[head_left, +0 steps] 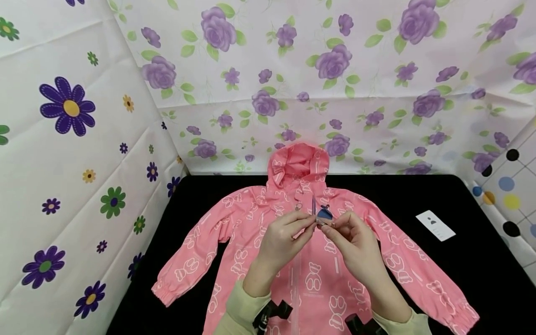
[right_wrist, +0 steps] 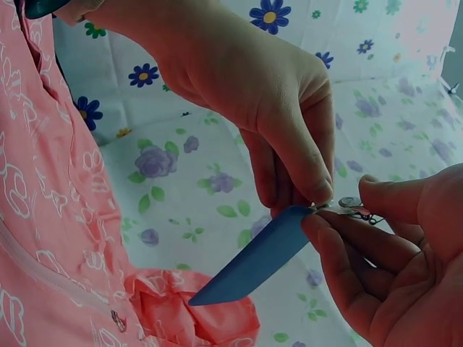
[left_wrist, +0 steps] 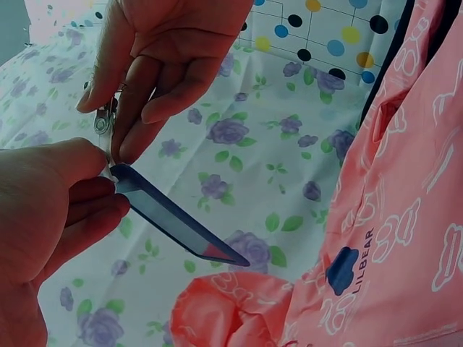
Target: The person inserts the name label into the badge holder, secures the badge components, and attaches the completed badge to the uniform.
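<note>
A pink hooded jacket with white bear outlines lies spread out, hood at the far end and sleeves out to the sides. Above its chest both hands meet at a blue-framed badge holder with a clear window. My left hand pinches the holder's end where a short strap joins it. On the strap sits a metal badge clip, pinched between thumb and fingers of my right hand. In the right wrist view the holder's blue back slants down over the hood.
A white card with a small figure printed on it lies to the right of the jacket on the black tabletop. Flower-printed sheets stand behind and at the left. A dotted sheet hangs at the right.
</note>
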### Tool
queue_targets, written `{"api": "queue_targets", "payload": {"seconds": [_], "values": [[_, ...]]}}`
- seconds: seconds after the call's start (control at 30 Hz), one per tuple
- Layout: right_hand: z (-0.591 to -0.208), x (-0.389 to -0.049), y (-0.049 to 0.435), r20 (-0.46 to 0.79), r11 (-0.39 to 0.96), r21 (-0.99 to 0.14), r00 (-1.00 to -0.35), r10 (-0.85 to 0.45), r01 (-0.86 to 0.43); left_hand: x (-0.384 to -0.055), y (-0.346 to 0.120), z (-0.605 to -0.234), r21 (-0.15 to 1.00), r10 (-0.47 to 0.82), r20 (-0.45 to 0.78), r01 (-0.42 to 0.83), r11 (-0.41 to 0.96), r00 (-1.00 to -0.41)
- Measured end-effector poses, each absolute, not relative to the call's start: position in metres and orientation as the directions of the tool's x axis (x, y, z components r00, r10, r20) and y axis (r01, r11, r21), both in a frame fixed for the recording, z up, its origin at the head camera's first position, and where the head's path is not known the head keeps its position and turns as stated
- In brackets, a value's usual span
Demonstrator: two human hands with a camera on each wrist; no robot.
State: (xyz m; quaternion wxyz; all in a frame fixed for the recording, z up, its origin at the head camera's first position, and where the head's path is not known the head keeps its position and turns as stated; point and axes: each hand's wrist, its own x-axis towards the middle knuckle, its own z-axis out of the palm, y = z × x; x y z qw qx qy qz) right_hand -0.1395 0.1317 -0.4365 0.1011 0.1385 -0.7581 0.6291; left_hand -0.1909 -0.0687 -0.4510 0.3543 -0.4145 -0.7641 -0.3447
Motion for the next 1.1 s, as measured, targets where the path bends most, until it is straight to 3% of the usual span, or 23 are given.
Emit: {"api": "queue_targets", "payload": {"seconds": [0.67,1.1], "values": [[-0.436,-0.137,0.126,0.444,0.14,-0.883,-0.894,-0.064,-0.449,-0.19,-0.074,-0.448,0.139,0.378,0.883,0.925,0.353,-0.278],[-0.438,-0.136,0.119,0.475,0.049,-0.877,-0.877,-0.07,-0.478,-0.194,-0.075,-0.448,0.101,0.314,0.928,0.946,0.31,-0.202]]}}
